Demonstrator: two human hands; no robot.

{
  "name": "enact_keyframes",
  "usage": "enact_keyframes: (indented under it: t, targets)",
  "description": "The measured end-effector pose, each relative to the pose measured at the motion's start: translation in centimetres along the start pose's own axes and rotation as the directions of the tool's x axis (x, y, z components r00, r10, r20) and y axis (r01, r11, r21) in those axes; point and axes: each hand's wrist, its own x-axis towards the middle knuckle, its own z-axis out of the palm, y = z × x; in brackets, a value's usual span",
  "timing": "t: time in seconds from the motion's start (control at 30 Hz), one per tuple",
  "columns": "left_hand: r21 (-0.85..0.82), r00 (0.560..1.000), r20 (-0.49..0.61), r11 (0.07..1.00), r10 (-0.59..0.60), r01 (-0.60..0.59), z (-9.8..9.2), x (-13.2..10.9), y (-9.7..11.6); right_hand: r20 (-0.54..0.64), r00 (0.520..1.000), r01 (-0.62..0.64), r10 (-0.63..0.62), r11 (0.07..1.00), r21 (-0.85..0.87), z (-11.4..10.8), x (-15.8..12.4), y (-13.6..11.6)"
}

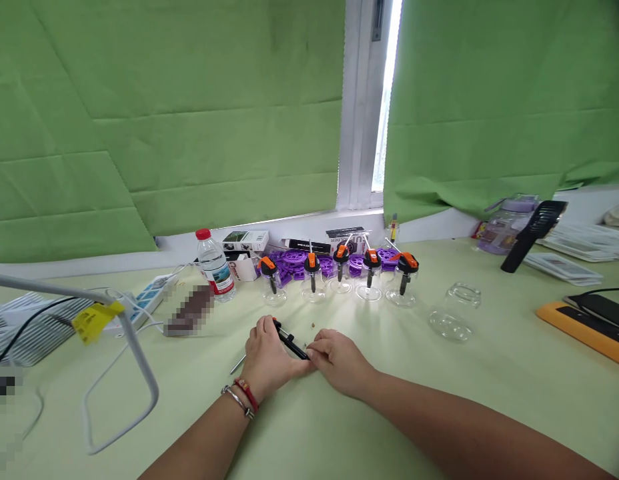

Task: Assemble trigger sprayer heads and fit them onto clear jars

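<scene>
— Pale green tabletop (489, 400) under green window cloths; what is in hand?
— Left hand (267, 357) and right hand (339, 360) pinch a small black-and-orange pump part (291, 340) together near the table's middle; likely assembling.
— Next?
— Probably a steady push. I count five glass jars with orange-black tops (339, 277) toward the far edge, one bare glass jar (454, 310), one clear water bottle (215, 265).

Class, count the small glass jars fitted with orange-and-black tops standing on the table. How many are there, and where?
5, in a row beyond the hands: far left, second, middle, fourth, far right. None seems hidden.
</scene>
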Motion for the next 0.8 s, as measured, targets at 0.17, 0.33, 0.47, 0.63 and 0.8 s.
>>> enact_keyframes:
  t: [0.17, 0.33, 0.47, 0.63, 0.8]
  targets:
    - [0.054, 0.999, 0.037, 0.998, -0.022, 0.02, -0.3, -0.5, 0.3, 0.066, 0.997, -0.036, 0.039, 0.998, -0.056, 0.1, 0.1, -0.5]
    - [0.059, 0.995, 0.086, 0.997, -0.052, 0.047, -1.0, -0.5, -0.5, 0.052, 0.993, -0.094, 0.102, 0.986, -0.136, -0.2, 0.0, -0.7]
    - [0.077, 0.99, 0.082, 0.992, -0.111, 0.105, -1.5, 0.2, -1.6, 0.062, 0.977, -0.2, 0.206, 0.976, -0.089, -1.8, 0.1, -0.2]
    - [0.143, 0.995, 0.057, 0.987, -0.082, 0.073, -1.4, 0.4, -1.5, 0.165, 0.955, -0.253, 0.247, 0.967, 0.015, -5.5, 1.0, 1.8]
    - [0.223, 1.0, 0.009, 0.975, -0.012, 0.01, -0.8, 0.1, -0.8, 0.149, 0.952, -0.282, 0.266, 0.954, 0.097, -7.2, 1.6, 3.1]
